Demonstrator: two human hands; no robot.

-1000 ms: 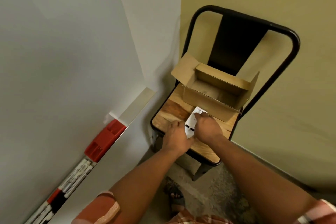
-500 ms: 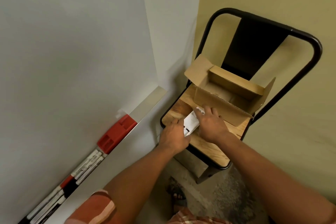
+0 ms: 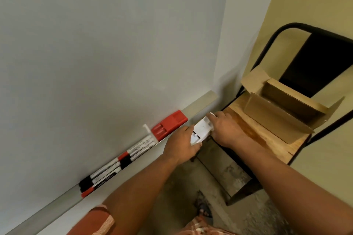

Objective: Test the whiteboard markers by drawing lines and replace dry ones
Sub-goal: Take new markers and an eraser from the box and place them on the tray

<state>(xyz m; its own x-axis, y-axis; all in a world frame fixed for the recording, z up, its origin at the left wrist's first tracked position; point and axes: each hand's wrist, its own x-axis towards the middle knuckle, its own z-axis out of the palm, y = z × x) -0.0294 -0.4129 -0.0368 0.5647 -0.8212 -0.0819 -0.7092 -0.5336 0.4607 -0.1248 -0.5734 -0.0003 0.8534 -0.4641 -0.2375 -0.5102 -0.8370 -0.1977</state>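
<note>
Lifted off the chair (image 3: 267, 135) seat now: small white box (image 3: 200, 131), a second ago down on the wood beside the open cardboard box (image 3: 277, 112), now in the air just left of the seat's front corner, near the red eraser (image 3: 170, 123) on the whiteboard (image 3: 105, 53) tray. Likely the pack of fresh markers, brought toward the tray for swapping out dry ones; contents not visible, so only a guess.

Left hand (image 3: 181, 145) at the pack's near end, fingers curled round its edge, thumb side underneath. Right hand (image 3: 225, 129) over the far end, fingers pinching the flap there, seemingly about to open it. Both forearms stretched forward, wrists close together, left of the chair.

Markers (image 3: 118, 164) lying in a row in the tray, left of the eraser, red and black caps showing, none in hand.
</note>
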